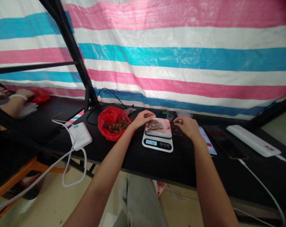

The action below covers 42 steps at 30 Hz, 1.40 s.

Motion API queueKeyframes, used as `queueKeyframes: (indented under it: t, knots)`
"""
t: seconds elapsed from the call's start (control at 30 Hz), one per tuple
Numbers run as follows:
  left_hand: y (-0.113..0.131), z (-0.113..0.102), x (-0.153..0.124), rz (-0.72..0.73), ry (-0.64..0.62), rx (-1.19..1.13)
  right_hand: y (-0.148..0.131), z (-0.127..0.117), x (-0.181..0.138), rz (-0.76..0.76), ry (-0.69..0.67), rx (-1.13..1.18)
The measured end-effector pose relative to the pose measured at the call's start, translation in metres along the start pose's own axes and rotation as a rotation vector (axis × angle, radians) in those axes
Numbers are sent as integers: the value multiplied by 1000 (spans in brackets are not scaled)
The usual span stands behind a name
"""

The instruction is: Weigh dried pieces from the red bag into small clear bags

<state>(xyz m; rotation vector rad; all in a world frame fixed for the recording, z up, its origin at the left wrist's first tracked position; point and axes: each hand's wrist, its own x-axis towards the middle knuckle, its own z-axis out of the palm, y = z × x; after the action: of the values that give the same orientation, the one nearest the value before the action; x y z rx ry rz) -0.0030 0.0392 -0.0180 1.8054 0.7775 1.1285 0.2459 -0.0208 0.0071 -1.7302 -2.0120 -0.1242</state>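
A white digital scale (157,144) stands on the black table, its lit display reading what looks like 189. On its plate lies a small clear plastic bag (154,125) with brownish contents. My left hand (143,119) is at the plate's upper left, fingers bent together by the bag; whether they grip its edge is unclear. Right of the scale, my right hand (187,125) has thumb and fingertips pinched above a few small brown pieces (176,131); anything between them is too small to name. A red plastic bag (104,123) with many dried brown pieces (116,126) sits left of the scale.
Behind the scale are a small clear cup (169,117) and a green item (165,111). Two phones (225,142) and a white power bank (253,140) lie right; a white cabled box (80,135) is left. Another person's hand (24,93) works at the far-left table.
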Motion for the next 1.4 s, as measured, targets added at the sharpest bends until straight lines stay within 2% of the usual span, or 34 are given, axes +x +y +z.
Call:
queueKeyframes:
  t: [0.07,0.13,0.23,0.33,0.63,0.73,0.8,0.97,1.13,1.23,1.4]
  knots:
    - [-1,-2,1,9,80,29,-2,-1,0,13,-1,38]
    - [-2,-5,2,15,134,66,-3,0,0,-4,-57,134]
    - [-2,-8,3,13,167,93,-4,6,0,-51,-176,237]
    - [-2,-9,4,7,177,109,-5,9,1,-69,-233,256]
    - [-6,-9,5,0,184,76,-2,-5,-3,113,-179,-54]
    - [-7,-9,5,0,180,66,-3,-5,-2,137,-172,-68]
    - [-8,-9,6,2,179,66,-4,-4,-1,120,-161,6]
    - [-9,-10,6,13,191,88,-12,0,0,29,-197,353]
    - [-7,-10,6,19,191,101,-23,10,-1,-40,-264,487]
    - [-4,-7,5,20,168,72,-35,12,-1,-48,-162,603]
    - [10,3,0,-40,16,-39,-57,5,0,-107,71,765]
